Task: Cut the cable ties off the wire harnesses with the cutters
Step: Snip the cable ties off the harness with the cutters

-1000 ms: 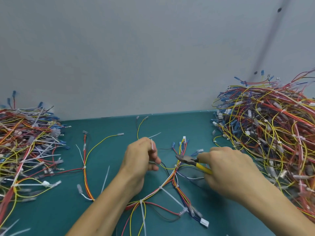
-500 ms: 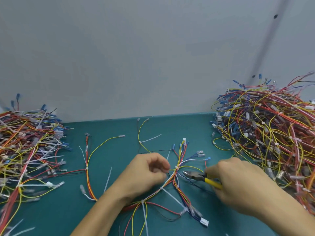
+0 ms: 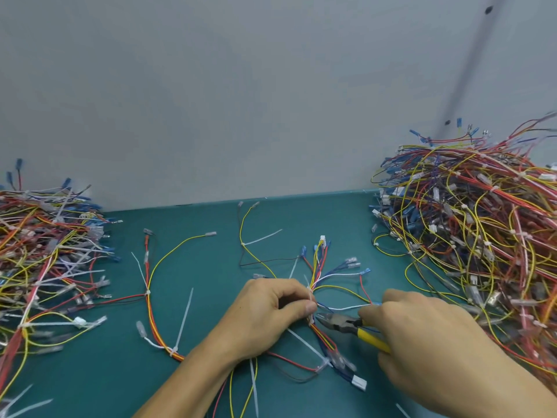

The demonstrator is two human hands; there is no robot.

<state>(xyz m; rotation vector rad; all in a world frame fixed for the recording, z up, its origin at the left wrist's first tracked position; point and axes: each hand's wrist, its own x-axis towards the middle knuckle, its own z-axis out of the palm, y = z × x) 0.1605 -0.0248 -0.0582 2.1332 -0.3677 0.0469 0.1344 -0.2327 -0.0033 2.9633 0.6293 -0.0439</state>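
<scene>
**Yellow-handled cutters (image 3: 352, 328) close in on a tied harness (image 3: 320, 268)**

A person works at a teal counter (image 3: 196, 381) with both bare hands. The left hand (image 3: 271, 315) is curled round the harness where its wires bunch together, with thumb and fingers pinching the bundle against the counter. Above the grip, red, yellow, blue and white wires fan out toward the wall (image 3: 241, 101). Below it the bundle runs on toward a white connector (image 3: 359, 382) near the lower edge.

The right hand (image 3: 422, 336) grips the handles of the cutters, its fingers wrapped round them. The tool's metal nose points left, with the tips just beside the left thumb and level with a white tie (image 3: 310, 319) on the bundle. Whether the tips touch the tie cannot be told.

The harness lies at the middle of the counter, between the two hands. A second harness (image 3: 147, 297), still tied in several places, lies to its left, apart from it. A loose tie (image 3: 184, 318) rests on the counter between that harness and the left forearm.

Tangled wires are heaped at either end of the counter. The left pile (image 3: 45, 251) is low and threaded with white ties. The right pile (image 3: 482, 251) is taller and reaches the wall, lying just behind the right hand.
</scene>
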